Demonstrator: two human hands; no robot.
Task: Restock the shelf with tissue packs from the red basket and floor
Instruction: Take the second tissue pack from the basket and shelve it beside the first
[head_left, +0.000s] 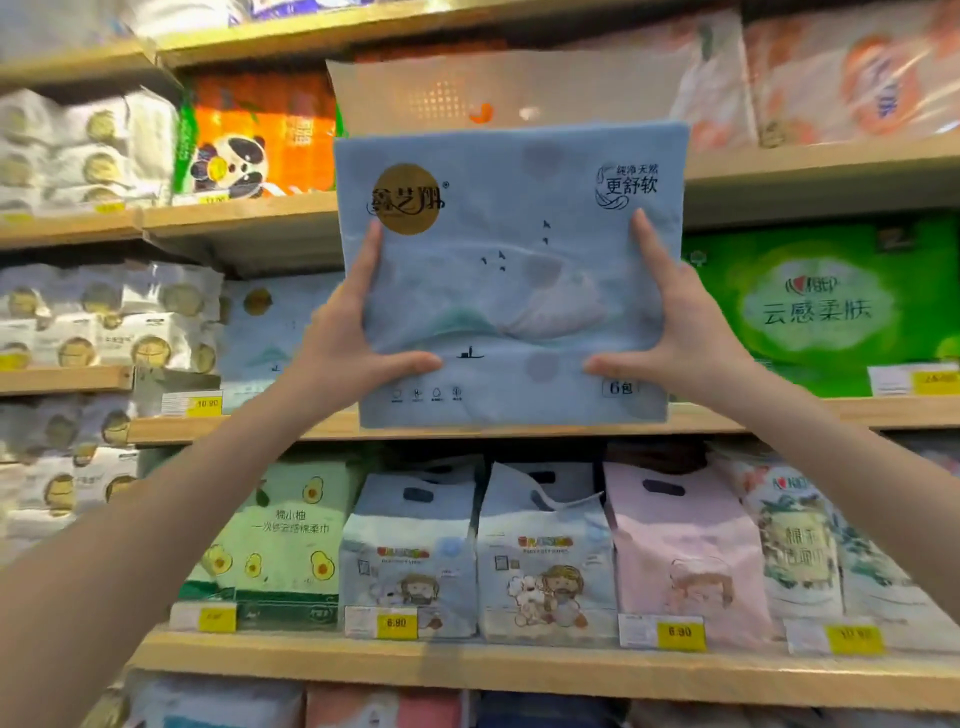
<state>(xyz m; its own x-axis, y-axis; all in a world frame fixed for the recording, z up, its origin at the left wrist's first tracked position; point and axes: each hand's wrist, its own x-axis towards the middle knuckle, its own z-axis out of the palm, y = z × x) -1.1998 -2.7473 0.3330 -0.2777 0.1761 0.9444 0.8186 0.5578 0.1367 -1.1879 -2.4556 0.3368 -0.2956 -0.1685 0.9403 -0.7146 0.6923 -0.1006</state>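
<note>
A pale blue tissue pack (511, 218) with a gold round logo and a small boat drawing stands upright at the front of the middle wooden shelf (779, 413). Its clear handle flap sticks up above it. My left hand (353, 338) grips its left side, thumb along the lower front. My right hand (675, 332) grips its right side the same way. The pack's bottom edge sits at the shelf's front lip. A matching blue pack (270, 332) stands on that shelf just to the left, behind my left hand. The red basket and floor are out of view.
A green tissue pack (821, 306) fills the shelf to the right. White roll packs (104, 312) stack at the left. Below, several handled packs (545, 551) in blue, pink and green line the lower shelf with yellow price tags. An orange panda pack (260, 135) sits above.
</note>
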